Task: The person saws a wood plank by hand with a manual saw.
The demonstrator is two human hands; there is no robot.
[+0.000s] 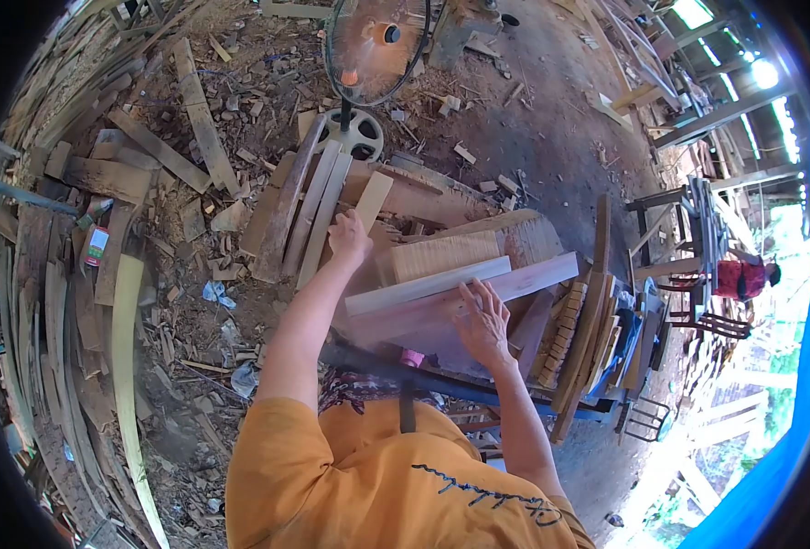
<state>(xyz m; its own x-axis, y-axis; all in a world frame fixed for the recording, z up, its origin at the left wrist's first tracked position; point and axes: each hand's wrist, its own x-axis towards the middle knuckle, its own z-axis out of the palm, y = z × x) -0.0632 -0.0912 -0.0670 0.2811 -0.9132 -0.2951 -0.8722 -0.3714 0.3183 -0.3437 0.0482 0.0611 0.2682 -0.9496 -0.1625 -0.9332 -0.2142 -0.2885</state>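
My left hand [350, 236] is closed around the near end of a short, light wooden board [374, 201], which points away from me. Lower and to the right, my right hand [484, 328] rests with spread fingers on a long pale plank [544, 276]. A second narrow white plank [432, 285] lies along its far side. Just beyond these sits a thick wooden block [446, 254] with a grained face. Several narrow boards [324, 215] stand side by side left of my left hand.
A fan [377, 46] with a round base [357, 135] stands ahead. Stacked wood strips [577, 334] sit to my right. Scrap wood litters the ground, and a long yellowish plank [126, 366] lies left. Another person [741, 279] is at the far right. A pink object [411, 358] is near my waist.
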